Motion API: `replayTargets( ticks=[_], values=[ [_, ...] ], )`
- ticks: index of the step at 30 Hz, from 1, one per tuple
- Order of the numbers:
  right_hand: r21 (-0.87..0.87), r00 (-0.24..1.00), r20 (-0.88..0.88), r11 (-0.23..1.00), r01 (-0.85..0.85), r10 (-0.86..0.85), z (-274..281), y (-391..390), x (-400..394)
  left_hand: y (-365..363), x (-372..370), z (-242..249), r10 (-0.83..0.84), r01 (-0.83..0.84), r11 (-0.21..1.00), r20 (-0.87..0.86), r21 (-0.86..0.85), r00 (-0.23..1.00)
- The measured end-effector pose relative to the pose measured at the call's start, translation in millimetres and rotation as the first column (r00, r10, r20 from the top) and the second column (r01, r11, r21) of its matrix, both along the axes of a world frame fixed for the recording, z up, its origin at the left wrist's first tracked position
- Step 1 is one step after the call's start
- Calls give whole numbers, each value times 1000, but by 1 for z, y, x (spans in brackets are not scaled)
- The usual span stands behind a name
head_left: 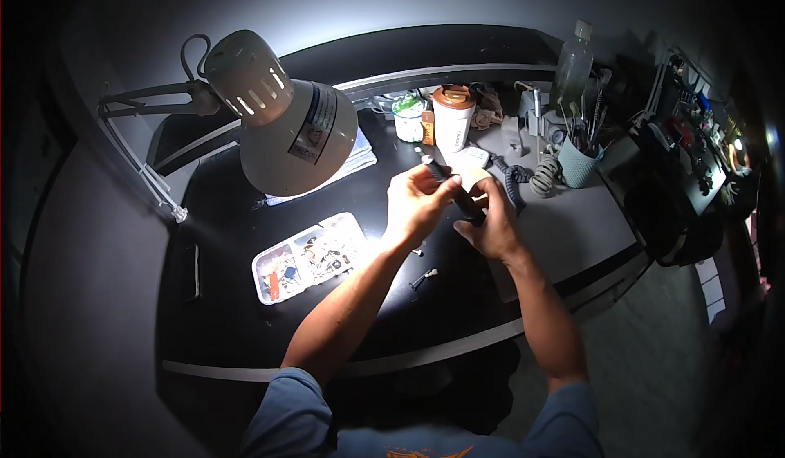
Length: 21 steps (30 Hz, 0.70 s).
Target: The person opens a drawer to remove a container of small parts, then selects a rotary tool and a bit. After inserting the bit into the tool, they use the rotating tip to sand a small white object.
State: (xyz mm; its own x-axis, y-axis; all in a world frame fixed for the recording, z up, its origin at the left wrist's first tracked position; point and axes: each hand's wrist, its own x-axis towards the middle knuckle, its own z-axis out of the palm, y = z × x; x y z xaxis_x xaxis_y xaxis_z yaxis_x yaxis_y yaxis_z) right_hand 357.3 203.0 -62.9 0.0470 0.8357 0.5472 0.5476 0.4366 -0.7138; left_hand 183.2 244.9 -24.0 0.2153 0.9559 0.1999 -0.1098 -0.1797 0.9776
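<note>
Wears a blue shirt (360,443), nearest the camera. Faces a black desk (229,319), with a white lamp (298,143) on the left, a two-part white tray (307,287) of mixed small parts nearer, and a brown-lidded white cup (454,127) on the far side. Grips a dark tube (468,206) above the middle of the desk: closes the left hand (417,204) round its farther end, the right hand (497,225) round its nearer end. Shows loose pieces (423,279) between the forearms, on the desk.
</note>
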Motion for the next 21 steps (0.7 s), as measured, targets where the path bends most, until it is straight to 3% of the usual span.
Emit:
replayTargets(
  ticks=[1, 2, 5, 6, 9, 12, 19, 21],
  values=[
    [88, 999, -5, 996, -34, 35, 4, -2, 4, 5, -5, -5, 22, -17, 995, 47, -98, 999],
    [60, 993, -97, 996, -64, 70, 7, -1, 5, 5, -6, -9, 8, 24, 991, 237, -132, 972],
    [54, 997, 30, 996, -69, 67, 14, -3, 9, 7, -9, -19, 67, 16, 967, 315, -253, 947],
    [3, 998, -34, 998, -61, 61, 14, -3, 8, 10, -10, -24, 72, 22, 964, 339, -265, 938],
    [76, 991, -88, 993, -93, 100, 11, -1, 13, 12, -10, -30, 70, 40, 963, 393, -265, 917],
    [-56, 984, -85, 986, -159, 154, 17, -6, 17, 12, -12, -25, 4, 82, 971, 362, -223, 932],
    [-179, 873, -369, 898, -402, 317, 6, 0, 17, 15, -22, -21, -88, 146, 975, 307, -169, 947],
    [-159, 899, -301, 912, -377, 319, 7, -1, 13, 17, -22, -24, -27, 83, 980, 290, -183, 957]
  ],
)
